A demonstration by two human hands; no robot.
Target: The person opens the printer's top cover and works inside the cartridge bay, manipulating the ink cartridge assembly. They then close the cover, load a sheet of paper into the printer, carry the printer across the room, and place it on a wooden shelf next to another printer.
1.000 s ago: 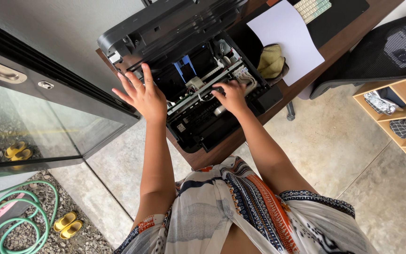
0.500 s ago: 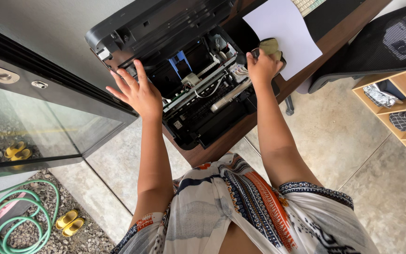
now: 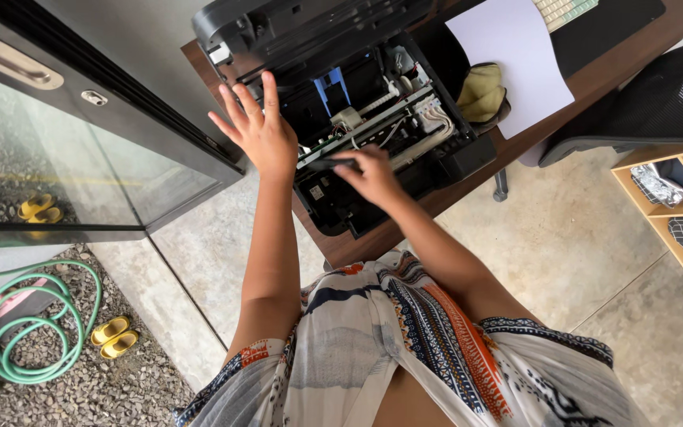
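Right hand, centre of frame, fingers closed around a small dark part inside the open printer. Left hand spread flat, holding nothing, propping the raised black lid at upper centre. Probably light, rigid plastic, likely fragile amid thin cables; best pinched by its edges. Upper right: yellow cloth on white paper.

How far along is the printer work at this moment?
Done: the printer stands with its lid raised and its insides bare. In hand: the left hand is spread open by the lid's edge, and the right hand reaches into the front of the mechanism, fingers on a dark part. Left: the lid is not yet shut, and the cloth lies on the paper beside it.
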